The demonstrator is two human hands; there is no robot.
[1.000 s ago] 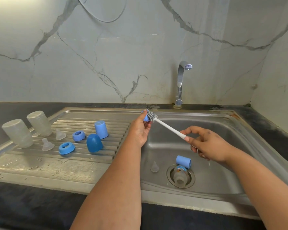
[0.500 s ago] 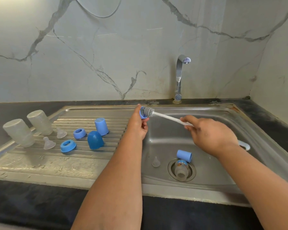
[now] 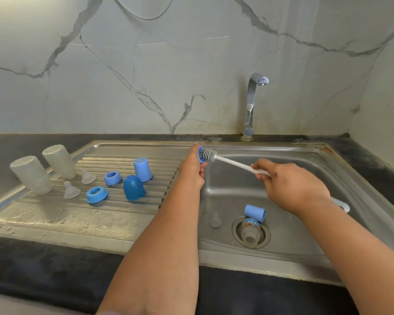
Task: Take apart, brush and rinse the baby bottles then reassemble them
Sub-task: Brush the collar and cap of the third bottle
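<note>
My left hand (image 3: 193, 169) pinches a small blue bottle ring (image 3: 200, 153) over the sink's left edge. My right hand (image 3: 289, 185) grips the white handle of a bottle brush (image 3: 232, 162), whose grey bristle head presses into the ring. In the basin lie a clear bottle (image 3: 250, 229) on the drain, a light blue cap (image 3: 254, 213) and a clear teat (image 3: 215, 220). On the drainboard stand two upturned frosted bottles (image 3: 31, 174) (image 3: 59, 160), two teats (image 3: 70, 189) (image 3: 87, 176), two blue rings (image 3: 97, 194) (image 3: 112, 178), a dark blue dome cap (image 3: 133, 187) and a light blue cap (image 3: 142, 169).
The steel sink (image 3: 305, 251) is set in a dark counter against a marble wall. A chrome tap (image 3: 251, 105) rises behind the basin, with no water running. The ribbed drainboard (image 3: 55, 214) is wet in front.
Both hands have risen slightly toward the sink's back edge. The brush head has gone from beside the ring to pressing into it, and my right hand has slid up the handle.
</note>
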